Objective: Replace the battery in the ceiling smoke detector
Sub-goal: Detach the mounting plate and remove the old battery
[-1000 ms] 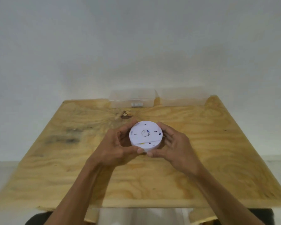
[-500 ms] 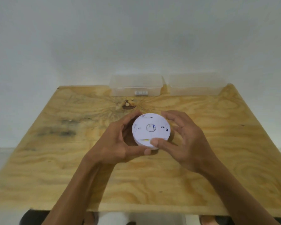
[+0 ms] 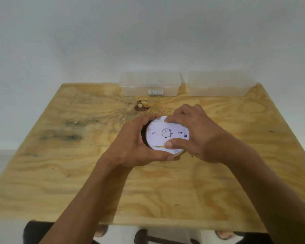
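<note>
A round white smoke detector (image 3: 163, 136) is held over the middle of the plywood table (image 3: 77, 164), its flat back with a small centre circle facing me. My left hand (image 3: 136, 145) cups its left side and lower rim, thumb under the front edge. My right hand (image 3: 199, 134) lies over its right side, fingers on the far rim and thumb pressed on the near part of the back plate. The detector's underside is hidden by my hands. No battery shows.
Two clear plastic boxes stand at the table's far edge against the white wall: the left box (image 3: 150, 84) with a small white label, the right box (image 3: 218, 85). A dark knot (image 3: 142, 106) marks the wood behind my hands.
My right hand has slid further over the detector's back, fingers now on the far rim. The detector looks turned a little. The view has tilted down, showing more near table edge.
</note>
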The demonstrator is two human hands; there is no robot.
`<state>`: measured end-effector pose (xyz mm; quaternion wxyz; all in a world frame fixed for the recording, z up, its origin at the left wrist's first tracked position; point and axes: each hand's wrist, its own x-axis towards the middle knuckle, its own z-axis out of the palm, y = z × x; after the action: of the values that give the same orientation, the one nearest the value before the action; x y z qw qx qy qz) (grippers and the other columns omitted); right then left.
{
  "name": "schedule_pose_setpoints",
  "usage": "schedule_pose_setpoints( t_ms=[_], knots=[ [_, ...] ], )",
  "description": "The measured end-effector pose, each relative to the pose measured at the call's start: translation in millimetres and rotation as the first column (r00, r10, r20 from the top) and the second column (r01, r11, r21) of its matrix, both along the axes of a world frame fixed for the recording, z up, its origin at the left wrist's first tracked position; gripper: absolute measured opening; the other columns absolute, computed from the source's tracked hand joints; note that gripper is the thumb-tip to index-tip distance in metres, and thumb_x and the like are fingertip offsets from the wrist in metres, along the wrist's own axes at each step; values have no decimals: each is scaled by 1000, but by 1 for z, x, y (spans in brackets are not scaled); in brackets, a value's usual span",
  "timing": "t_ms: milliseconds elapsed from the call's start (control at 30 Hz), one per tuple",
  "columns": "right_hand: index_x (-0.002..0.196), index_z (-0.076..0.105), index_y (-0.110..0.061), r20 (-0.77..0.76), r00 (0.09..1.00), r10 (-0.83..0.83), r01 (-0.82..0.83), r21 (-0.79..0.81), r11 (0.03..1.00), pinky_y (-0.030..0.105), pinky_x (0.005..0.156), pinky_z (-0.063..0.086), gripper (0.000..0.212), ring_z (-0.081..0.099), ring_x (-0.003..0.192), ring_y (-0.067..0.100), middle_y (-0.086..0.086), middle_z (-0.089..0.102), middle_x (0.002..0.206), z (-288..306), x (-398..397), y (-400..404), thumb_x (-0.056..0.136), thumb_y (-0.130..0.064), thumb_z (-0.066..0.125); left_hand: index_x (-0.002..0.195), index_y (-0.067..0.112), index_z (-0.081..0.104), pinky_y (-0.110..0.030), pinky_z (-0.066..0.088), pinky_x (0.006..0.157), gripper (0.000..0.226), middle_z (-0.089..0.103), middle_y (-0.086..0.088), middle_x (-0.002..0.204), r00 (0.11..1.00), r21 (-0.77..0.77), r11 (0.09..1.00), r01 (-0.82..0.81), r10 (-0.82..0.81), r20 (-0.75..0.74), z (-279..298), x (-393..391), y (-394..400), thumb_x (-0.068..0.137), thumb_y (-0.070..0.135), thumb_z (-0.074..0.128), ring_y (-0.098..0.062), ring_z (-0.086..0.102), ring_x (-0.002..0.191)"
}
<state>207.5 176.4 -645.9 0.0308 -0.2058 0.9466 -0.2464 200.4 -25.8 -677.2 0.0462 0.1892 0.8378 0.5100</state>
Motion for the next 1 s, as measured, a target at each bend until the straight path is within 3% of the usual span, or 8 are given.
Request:
schedule_pose_setpoints(
  t_ms=[167, 367, 567, 733, 900, 1000],
  knots=[
    [136, 51, -26, 34, 997, 65, -65, 23, 998, 35, 96, 37, 61, 31, 109, 11, -13, 41, 115, 3, -7, 3, 83, -50, 70, 124, 20, 64, -34, 59, 86, 87, 74, 6, 113, 999, 13, 1000, -12, 13, -31, 1, 2, 0, 47, 42, 96, -9, 71, 103],
    [135, 51, -30, 76, 989, 125, -128, 32, 991, 29, 95, 34, 61, 30, 112, 11, -12, 43, 119, 12, -12, 6, 81, -46, 74, 127, 19, 64, -32, 59, 85, 90, 75, 6, 113, 1000, 2, 1000, 0, 0, -19, 4, 3, -1, 46, 37, 98, -7, 71, 101],
    [139, 47, -28, 29, 990, 136, -137, 76, 988, 28, 87, 41, 64, 43, 103, 9, -12, 41, 115, 25, -5, 1, 83, -39, 74, 122, 21, 66, -27, 58, 82, 79, 76, 6, 110, 1000, 12, 1000, 6, -7, 7, 2, 2, -2, 51, 30, 100, -10, 73, 100],
    [133, 51, -26, 15, 982, 190, -188, 233, 954, 33, 91, 44, 59, 36, 109, 10, -10, 43, 123, 46, 3, -2, 80, -35, 76, 119, 19, 68, -19, 55, 77, 74, 77, 6, 105, 1000, 49, 999, -2, 1, 23, -1, 3, -2, 53, 14, 101, -6, 73, 96],
    [125, 52, -23, -27, 979, 202, -175, 392, 903, 38, 89, 47, 41, 38, 115, 16, -3, 49, 123, 49, 5, -7, 88, -32, 67, 125, 20, 66, -19, 56, 82, 80, 77, 6, 112, 1000, 60, 998, 14, -14, 10, 1, 4, 0, 53, 16, 101, -7, 73, 101],
    [129, 53, -22, -70, 986, 149, -115, 355, 928, 38, 94, 44, 43, 41, 116, 17, 0, 54, 129, 52, 8, 3, 91, -39, 61, 125, 17, 65, -20, 56, 80, 79, 77, 5, 111, 1000, 66, 998, 23, -24, 18, -1, 5, -1, 54, 12, 100, -7, 74, 100]
  ],
)
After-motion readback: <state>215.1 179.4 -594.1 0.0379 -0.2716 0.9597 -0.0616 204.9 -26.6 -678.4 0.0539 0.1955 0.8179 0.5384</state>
